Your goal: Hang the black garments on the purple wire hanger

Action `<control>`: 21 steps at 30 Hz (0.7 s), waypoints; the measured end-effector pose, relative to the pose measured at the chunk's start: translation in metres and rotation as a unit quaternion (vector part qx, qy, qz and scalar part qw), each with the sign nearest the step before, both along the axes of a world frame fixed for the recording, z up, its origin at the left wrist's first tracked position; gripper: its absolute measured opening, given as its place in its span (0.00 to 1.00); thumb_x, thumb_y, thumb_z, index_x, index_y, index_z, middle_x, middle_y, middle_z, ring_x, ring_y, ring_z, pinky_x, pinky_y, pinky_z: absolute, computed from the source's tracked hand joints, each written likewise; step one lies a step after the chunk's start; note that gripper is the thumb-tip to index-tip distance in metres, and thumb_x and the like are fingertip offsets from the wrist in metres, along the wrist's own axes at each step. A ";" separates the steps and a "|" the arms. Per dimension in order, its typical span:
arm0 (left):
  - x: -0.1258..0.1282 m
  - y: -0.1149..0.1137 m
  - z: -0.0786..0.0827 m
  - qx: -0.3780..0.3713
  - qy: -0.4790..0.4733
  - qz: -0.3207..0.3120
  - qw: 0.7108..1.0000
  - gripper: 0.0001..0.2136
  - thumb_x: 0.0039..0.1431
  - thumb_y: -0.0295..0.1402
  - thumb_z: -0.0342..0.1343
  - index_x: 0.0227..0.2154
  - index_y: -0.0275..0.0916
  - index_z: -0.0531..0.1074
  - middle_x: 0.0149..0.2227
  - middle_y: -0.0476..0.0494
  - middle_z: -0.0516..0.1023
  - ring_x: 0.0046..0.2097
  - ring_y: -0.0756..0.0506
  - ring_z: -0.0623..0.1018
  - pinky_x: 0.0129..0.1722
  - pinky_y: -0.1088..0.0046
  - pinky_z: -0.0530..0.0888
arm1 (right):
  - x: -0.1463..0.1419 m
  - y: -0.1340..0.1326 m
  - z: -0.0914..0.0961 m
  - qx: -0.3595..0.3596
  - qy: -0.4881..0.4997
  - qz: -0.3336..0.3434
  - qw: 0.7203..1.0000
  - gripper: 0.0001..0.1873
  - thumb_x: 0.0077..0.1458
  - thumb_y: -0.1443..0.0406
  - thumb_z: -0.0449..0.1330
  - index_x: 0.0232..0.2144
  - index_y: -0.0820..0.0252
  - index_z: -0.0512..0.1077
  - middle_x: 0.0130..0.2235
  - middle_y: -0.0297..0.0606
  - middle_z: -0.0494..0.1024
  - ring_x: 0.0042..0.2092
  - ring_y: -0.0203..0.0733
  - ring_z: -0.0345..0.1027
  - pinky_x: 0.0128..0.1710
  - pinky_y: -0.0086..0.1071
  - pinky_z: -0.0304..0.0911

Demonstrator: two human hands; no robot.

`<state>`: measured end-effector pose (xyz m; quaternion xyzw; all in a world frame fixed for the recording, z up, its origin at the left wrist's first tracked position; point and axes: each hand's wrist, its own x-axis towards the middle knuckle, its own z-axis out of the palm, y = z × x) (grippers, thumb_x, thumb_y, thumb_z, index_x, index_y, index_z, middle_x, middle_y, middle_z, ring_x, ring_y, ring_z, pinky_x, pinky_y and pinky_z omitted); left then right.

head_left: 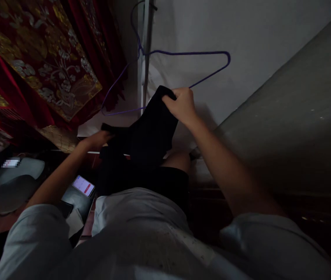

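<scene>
Both left hand [99,140] and right hand [183,107] have fingers [169,102] clamped on a black garment [150,134], seemingly spreading it; moving on calls for even tension.

A plain black cloth [150,134] hangs slanted between both hands [183,104], draping loosely.

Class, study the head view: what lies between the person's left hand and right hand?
In the head view, a black cloth spans the stretch between the left hand and the right hand, which grips its upper edge.
</scene>
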<state>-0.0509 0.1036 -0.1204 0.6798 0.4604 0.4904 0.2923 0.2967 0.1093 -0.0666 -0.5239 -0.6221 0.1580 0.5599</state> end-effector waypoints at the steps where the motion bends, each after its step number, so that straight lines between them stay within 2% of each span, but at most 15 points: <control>1: -0.010 0.006 0.017 -0.016 0.029 -0.024 0.999 0.11 0.54 0.22 0.65 0.21 0.38 0.72 0.21 0.50 0.69 0.29 0.45 0.75 0.45 0.68 0.76 | 0.000 0.001 0.000 -0.004 0.009 -0.004 1.000 0.27 0.55 0.71 0.64 0.15 0.56 0.51 0.21 0.28 0.45 0.26 0.32 0.46 0.26 0.30 0.51; 2: -0.017 0.011 0.035 -0.045 0.078 -0.060 0.994 0.12 0.52 0.19 0.65 0.20 0.38 0.72 0.21 0.50 0.69 0.29 0.45 0.75 0.48 0.67 0.75 | 0.001 0.003 0.000 -0.009 0.015 -0.008 1.000 0.28 0.55 0.70 0.64 0.15 0.55 0.51 0.21 0.28 0.44 0.26 0.32 0.46 0.26 0.30 0.51; 4: -0.024 0.017 0.070 -0.048 0.136 -0.088 0.986 0.14 0.53 0.15 0.64 0.18 0.37 0.71 0.22 0.50 0.68 0.31 0.45 0.74 0.54 0.64 0.73 | 0.002 0.006 -0.001 -0.009 0.020 -0.016 1.000 0.28 0.54 0.70 0.65 0.16 0.55 0.50 0.20 0.27 0.44 0.25 0.31 0.46 0.25 0.30 0.49; 6: -0.016 0.019 0.100 -0.008 0.150 -0.089 0.985 0.15 0.60 0.17 0.61 0.20 0.36 0.69 0.24 0.49 0.68 0.36 0.45 0.75 0.59 0.60 0.70 | 0.000 0.008 -0.004 -0.001 0.022 -0.018 1.000 0.27 0.53 0.70 0.66 0.16 0.55 0.51 0.19 0.27 0.45 0.25 0.31 0.46 0.24 0.30 0.48; 8: 0.004 0.021 0.121 0.038 0.146 -0.083 0.985 0.14 0.67 0.19 0.55 0.25 0.35 0.69 0.27 0.50 0.70 0.41 0.46 0.76 0.62 0.58 0.68 | -0.004 0.007 -0.010 0.012 0.024 -0.018 0.999 0.25 0.53 0.68 0.66 0.16 0.56 0.53 0.19 0.27 0.47 0.25 0.32 0.48 0.25 0.30 0.49; 11: 0.042 0.028 0.138 0.094 0.137 -0.081 0.983 0.07 0.67 0.16 0.54 0.38 0.34 0.71 0.35 0.51 0.75 0.46 0.47 0.76 0.62 0.62 0.68 | -0.009 0.002 -0.016 0.031 0.014 -0.029 0.999 0.22 0.56 0.63 0.65 0.18 0.56 0.58 0.20 0.30 0.55 0.28 0.36 0.58 0.29 0.31 0.56; 13: 0.060 0.036 0.144 0.108 0.159 -0.090 0.977 0.13 0.62 0.12 0.52 0.46 0.31 0.71 0.39 0.51 0.77 0.48 0.48 0.77 0.62 0.63 0.68 | -0.006 -0.001 -0.015 0.047 0.002 -0.034 0.998 0.17 0.59 0.61 0.63 0.22 0.57 0.63 0.24 0.34 0.64 0.34 0.41 0.66 0.35 0.34 0.62; 15: 0.066 0.043 0.150 0.107 0.210 -0.109 0.966 0.15 0.61 0.10 0.47 0.48 0.24 0.70 0.43 0.49 0.77 0.53 0.46 0.77 0.64 0.58 0.65 | 0.007 -0.001 -0.010 0.078 0.005 -0.052 0.996 0.10 0.61 0.62 0.61 0.28 0.56 0.68 0.32 0.39 0.73 0.45 0.46 0.70 0.43 0.38 0.65; 17: 0.061 0.047 0.158 0.104 0.266 -0.129 0.950 0.14 0.61 0.12 0.46 0.47 0.21 0.70 0.48 0.47 0.75 0.59 0.43 0.73 0.66 0.54 0.59 | 0.031 0.002 0.001 0.119 0.027 -0.109 0.987 0.05 0.62 0.66 0.59 0.32 0.55 0.70 0.41 0.42 0.77 0.54 0.46 0.68 0.51 0.40 0.64; 19: 0.052 0.050 0.167 0.104 0.298 -0.136 0.939 0.10 0.62 0.13 0.49 0.45 0.20 0.69 0.51 0.46 0.72 0.63 0.41 0.69 0.67 0.52 0.56 | 0.059 0.007 0.015 0.107 0.039 -0.178 0.977 0.12 0.62 0.72 0.58 0.27 0.55 0.67 0.42 0.44 0.78 0.53 0.43 0.68 0.51 0.38 0.63; 21: 0.043 0.053 0.174 0.108 0.290 -0.121 0.943 0.04 0.64 0.15 0.53 0.40 0.24 0.70 0.50 0.46 0.71 0.63 0.41 0.69 0.68 0.53 0.57 | 0.087 0.009 0.028 0.013 0.018 -0.185 0.983 0.21 0.63 0.72 0.58 0.19 0.56 0.59 0.32 0.43 0.76 0.41 0.38 0.71 0.40 0.36 0.62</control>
